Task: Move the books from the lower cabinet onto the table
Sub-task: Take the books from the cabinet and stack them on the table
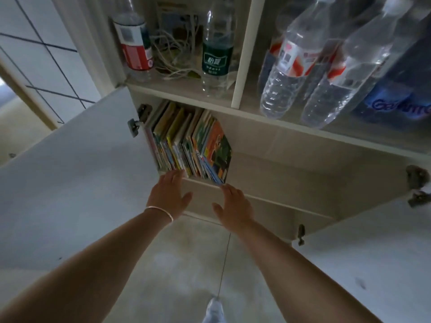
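Note:
A row of several thin, colourful books point(189, 145) stands upright at the left end of the lower cabinet point(279, 164), leaning left; the rightmost shows an orange and green cover. My left hand point(169, 194), with a bracelet at the wrist, reaches toward the row with straight fingers, its fingertips at the books' lower left edge. My right hand point(233, 203) is stretched out flat, fingertips at the lower right corner of the row. Neither hand holds anything. No table is in view.
Both cabinet doors are swung open: the left door point(70, 183) and the right door point(373, 252). The shelf above holds several water bottles point(217, 54), a tangle of white cables point(172, 57) and a blue package point(401, 89). My shoe point(213, 308) stands on the pale floor.

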